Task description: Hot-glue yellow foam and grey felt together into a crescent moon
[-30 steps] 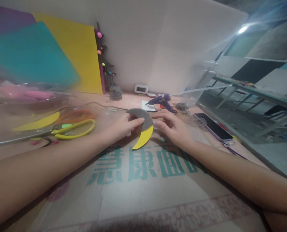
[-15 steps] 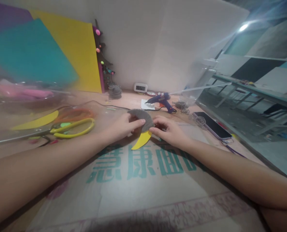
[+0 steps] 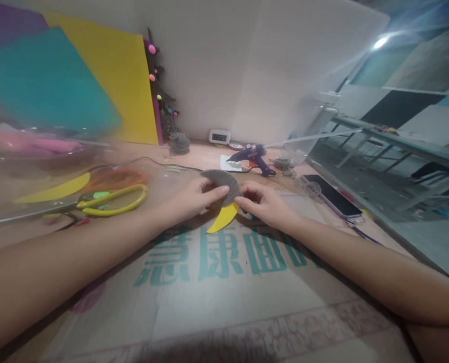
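R hand [image 3: 266,204] moved in vs 1 s ago: fingertips drawn together at edge of crescent [image 3: 224,219], can't tell what's held. L hand [image 3: 194,200] pinches crescent, which sits btwn grips. Prob. laying grey wrap [image 3: 220,179]; next calls for steady L hold.

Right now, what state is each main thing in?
Crescent: partly covered in grey, yellow tip bare
Left hand: gripping the crescent, thumb on top
Right hand: curled, thumb at the crescent's edge
Scissors: lying down; blades too blurred to judge
Glue gun: set down, nozzle over white paper
Phone: face up, screen dark
Clock: upright, digits unreadable
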The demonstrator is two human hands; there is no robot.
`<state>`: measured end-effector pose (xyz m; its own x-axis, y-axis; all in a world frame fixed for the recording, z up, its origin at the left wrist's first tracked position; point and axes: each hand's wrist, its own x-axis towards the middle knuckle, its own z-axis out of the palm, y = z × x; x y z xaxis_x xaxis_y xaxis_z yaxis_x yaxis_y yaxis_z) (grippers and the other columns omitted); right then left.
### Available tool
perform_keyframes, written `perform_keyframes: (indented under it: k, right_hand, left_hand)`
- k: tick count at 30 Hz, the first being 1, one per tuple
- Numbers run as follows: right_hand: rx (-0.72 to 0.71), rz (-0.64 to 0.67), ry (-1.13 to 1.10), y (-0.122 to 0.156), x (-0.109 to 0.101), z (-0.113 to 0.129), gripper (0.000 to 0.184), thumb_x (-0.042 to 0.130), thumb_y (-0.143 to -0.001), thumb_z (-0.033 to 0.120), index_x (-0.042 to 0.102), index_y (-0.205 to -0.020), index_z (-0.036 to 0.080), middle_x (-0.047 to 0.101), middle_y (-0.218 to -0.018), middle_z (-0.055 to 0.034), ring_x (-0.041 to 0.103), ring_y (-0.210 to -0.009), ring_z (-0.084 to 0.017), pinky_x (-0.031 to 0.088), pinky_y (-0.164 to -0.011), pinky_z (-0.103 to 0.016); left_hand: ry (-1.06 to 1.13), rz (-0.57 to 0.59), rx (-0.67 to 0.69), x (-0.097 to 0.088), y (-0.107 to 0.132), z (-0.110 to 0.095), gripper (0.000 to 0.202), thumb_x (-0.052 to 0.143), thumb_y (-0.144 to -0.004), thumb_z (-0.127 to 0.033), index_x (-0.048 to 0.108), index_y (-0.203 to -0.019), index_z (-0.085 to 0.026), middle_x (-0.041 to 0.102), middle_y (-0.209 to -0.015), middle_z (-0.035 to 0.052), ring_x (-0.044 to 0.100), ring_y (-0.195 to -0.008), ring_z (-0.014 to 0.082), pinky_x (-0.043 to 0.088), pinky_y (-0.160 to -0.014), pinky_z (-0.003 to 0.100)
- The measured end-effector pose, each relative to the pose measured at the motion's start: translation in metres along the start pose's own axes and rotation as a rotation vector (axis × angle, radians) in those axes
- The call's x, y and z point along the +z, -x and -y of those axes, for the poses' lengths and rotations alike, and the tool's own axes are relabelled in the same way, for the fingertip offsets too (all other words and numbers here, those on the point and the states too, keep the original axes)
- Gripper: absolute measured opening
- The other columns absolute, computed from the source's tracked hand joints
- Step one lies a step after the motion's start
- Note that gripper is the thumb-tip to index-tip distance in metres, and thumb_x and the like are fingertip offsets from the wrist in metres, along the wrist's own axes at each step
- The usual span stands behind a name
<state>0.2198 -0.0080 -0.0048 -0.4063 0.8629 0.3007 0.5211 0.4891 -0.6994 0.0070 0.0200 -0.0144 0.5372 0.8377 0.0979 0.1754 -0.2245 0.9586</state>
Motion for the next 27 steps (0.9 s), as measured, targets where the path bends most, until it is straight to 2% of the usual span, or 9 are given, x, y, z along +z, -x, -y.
perform_keyframes:
  k: [3, 6, 8, 11, 13, 17, 21, 27]
  right_hand:
    - [0.017, 0.008, -0.057, 0.0, -0.001, 0.0, 0.021, 0.06, -0.087, 0.038, 0.062, -0.082, 0.018, 0.059, -0.077, -0.0001, 0.052, -0.065, -0.012, 0.043, -0.062, -0.026]
    - [0.066, -0.011, -0.178, 0.001, -0.001, -0.001, 0.028, 0.058, -0.089, 0.045, 0.063, -0.094, 0.018, 0.055, -0.069, 0.0022, 0.05, -0.058, -0.011, 0.042, -0.055, -0.025]
    - [0.1, -0.089, -0.224, 0.0, -0.001, -0.002, 0.03, 0.054, -0.091, 0.046, 0.063, -0.095, 0.018, 0.052, -0.063, 0.0038, 0.048, -0.054, -0.01, 0.041, -0.052, -0.024]
    - [0.126, -0.25, -0.174, -0.001, -0.002, -0.004, 0.025, 0.056, -0.09, 0.042, 0.063, -0.086, 0.019, 0.052, -0.061, 0.0041, 0.047, -0.051, -0.009, 0.04, -0.05, -0.023]
    - [0.136, -0.311, -0.145, -0.001, -0.002, -0.004, 0.022, 0.059, -0.089, 0.039, 0.062, -0.083, 0.018, 0.052, -0.059, 0.0041, 0.047, -0.05, -0.009, 0.039, -0.049, -0.023]
    - [0.162, -0.294, -0.226, 0.0, -0.002, -0.002, 0.022, 0.061, -0.087, 0.041, 0.061, -0.087, 0.019, 0.05, -0.054, 0.0059, 0.048, -0.046, -0.01, 0.039, -0.043, -0.022]
    - [0.139, -0.26, -0.263, 0.002, 0.0, 0.002, 0.023, 0.066, -0.083, 0.041, 0.058, -0.083, 0.019, 0.055, -0.06, 0.0048, 0.05, -0.045, -0.008, 0.039, -0.04, -0.022]
    - [0.094, -0.261, -0.138, 0.003, -0.002, 0.002, 0.023, 0.054, -0.092, 0.035, 0.067, -0.087, 0.018, 0.055, -0.055, 0.0041, 0.052, -0.048, -0.009, 0.043, -0.049, -0.023]
  left_hand:
    - [-0.023, -0.004, -0.026, 0.0, -0.001, 0.001, 0.039, 0.057, -0.085, -0.054, 0.062, -0.081, -0.015, 0.054, -0.065, -0.0011, 0.047, -0.051, 0.0101, 0.036, -0.045, 0.02]
    - [-0.007, -0.01, -0.031, 0.0, -0.001, 0.001, 0.038, 0.058, -0.085, -0.053, 0.064, -0.084, -0.015, 0.055, -0.066, -0.0011, 0.048, -0.052, 0.01, 0.035, -0.046, 0.02]
    - [0.022, -0.023, -0.04, 0.001, -0.001, 0.0, 0.037, 0.059, -0.084, -0.053, 0.065, -0.086, -0.016, 0.054, -0.066, -0.0015, 0.048, -0.052, 0.0097, 0.035, -0.045, 0.02]
    - [0.054, -0.046, -0.067, 0.002, -0.001, 0.002, 0.038, 0.059, -0.084, -0.054, 0.063, -0.085, -0.016, 0.053, -0.064, -0.0021, 0.046, -0.05, 0.0092, 0.033, -0.044, 0.02]
    - [0.057, -0.066, -0.08, 0.002, -0.001, 0.005, 0.039, 0.059, -0.083, -0.055, 0.062, -0.082, -0.016, 0.052, -0.063, -0.0021, 0.045, -0.049, 0.0091, 0.032, -0.043, 0.02]
    - [0.042, -0.123, -0.086, 0.002, -0.002, 0.01, 0.041, 0.06, -0.082, -0.058, 0.057, -0.076, -0.018, 0.052, -0.06, -0.0022, 0.047, -0.048, 0.0097, 0.032, -0.044, 0.02]
    - [0.045, -0.148, -0.075, 0.002, -0.003, 0.011, 0.042, 0.059, -0.082, -0.058, 0.054, -0.071, -0.018, 0.052, -0.059, -0.002, 0.048, -0.049, 0.01, 0.033, -0.045, 0.021]
    - [0.028, -0.121, -0.073, 0.002, -0.004, 0.009, 0.042, 0.058, -0.083, -0.057, 0.055, -0.071, -0.018, 0.05, -0.057, -0.0026, 0.045, -0.048, 0.0096, 0.032, -0.044, 0.021]
